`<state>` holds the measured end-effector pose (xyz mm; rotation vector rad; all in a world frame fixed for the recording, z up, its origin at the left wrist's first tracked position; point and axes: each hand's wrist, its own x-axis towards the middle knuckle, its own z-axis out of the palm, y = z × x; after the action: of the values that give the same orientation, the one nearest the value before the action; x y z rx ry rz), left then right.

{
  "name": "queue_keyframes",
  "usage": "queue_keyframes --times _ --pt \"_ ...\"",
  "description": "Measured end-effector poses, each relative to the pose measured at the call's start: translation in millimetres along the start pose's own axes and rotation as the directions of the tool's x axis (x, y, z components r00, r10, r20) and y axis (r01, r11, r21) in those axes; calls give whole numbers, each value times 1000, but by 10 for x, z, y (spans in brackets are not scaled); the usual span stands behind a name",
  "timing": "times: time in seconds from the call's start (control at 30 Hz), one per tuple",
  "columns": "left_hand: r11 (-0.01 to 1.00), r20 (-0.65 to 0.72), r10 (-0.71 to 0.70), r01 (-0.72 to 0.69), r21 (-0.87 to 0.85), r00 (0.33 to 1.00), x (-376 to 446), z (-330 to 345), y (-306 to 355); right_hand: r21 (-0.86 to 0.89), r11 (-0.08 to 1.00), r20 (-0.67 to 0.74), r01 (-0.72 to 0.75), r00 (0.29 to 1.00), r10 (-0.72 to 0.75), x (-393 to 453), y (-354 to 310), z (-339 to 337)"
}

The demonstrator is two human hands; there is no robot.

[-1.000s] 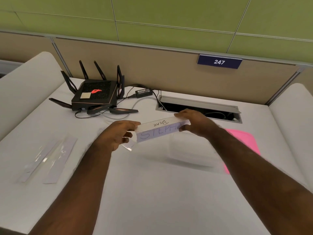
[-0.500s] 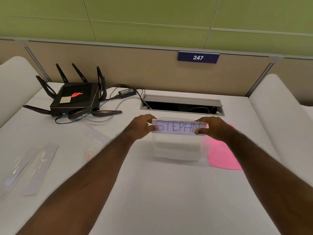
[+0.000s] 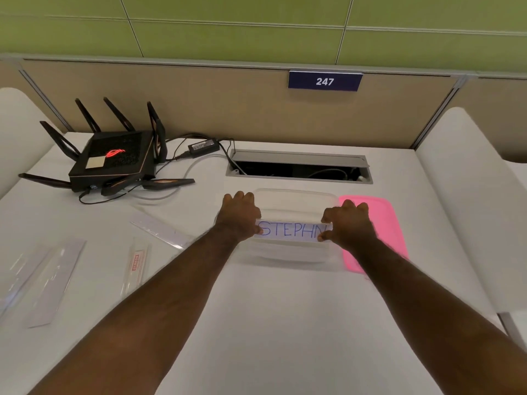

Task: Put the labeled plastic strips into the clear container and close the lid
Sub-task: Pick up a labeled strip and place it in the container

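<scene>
A labeled strip (image 3: 291, 231) reading "STEPHN" is held level over the open clear container (image 3: 296, 201) on the white desk (image 3: 285, 323). Its ends are pinched by the fingers of the left hand (image 3: 241, 216) and the right hand (image 3: 349, 223). A pink lid (image 3: 382, 223) lies touching the container at 3 o'clock. More strips (image 3: 159, 232) lie well apart at 9 o'clock.

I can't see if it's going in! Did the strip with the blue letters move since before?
Yes. The labeled strip came down from above the clear container, lower against its rim, held by the left hand and right hand.
</scene>
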<state>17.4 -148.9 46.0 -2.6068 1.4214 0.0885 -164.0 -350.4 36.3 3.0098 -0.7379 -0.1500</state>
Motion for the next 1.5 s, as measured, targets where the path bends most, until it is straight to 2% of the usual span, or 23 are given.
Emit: queue_keyframes --times 0.1,0.17,0.27,0.47,0.8,0.9,1.03,1.13,1.2,1.33,1.5 --pt "979 43 51 -59 198 998 71 -24 134 -118 992 45 52 998 -47 34 -35 37" --pt "960 61 69 -83 268 996 112 -27 214 -184 979 73 88 994 -76 51 -60 59" --pt "949 85 86 -108 295 993 170 -45 304 -278 952 98 127 990 -103 69 -101 82" --pt "934 187 74 -133 332 980 249 -69 397 -336 929 161 156 981 -107 130 -162 77" --pt "877 272 42 -166 451 961 274 80 473 -339 927 193 158 976 -96 179 -246 124" --pt "921 192 97 -161 355 977 263 105 402 -308 941 180 141 980 -88 209 -237 87" --pt "968 -92 171 -150 201 981 212 3 260 -175 984 49 45 998 -37 291 -263 -82" --pt "996 -287 69 -49 78 956 133 -100 76 -77 997 -95 13 995 -21 351 -358 -222" --pt "999 -339 -45 50 6 940 52 -108 -103 -40 999 -152 7 988 -13 406 -484 -307" --pt "964 -301 -265 246 -100 916 -161 -5 -543 -18 999 -255 45 966 -48 541 -853 -441" --pt "884 -159 -464 446 -137 871 -486 232 -1120 5 986 -343 167 926 -156 663 -1445 -483"
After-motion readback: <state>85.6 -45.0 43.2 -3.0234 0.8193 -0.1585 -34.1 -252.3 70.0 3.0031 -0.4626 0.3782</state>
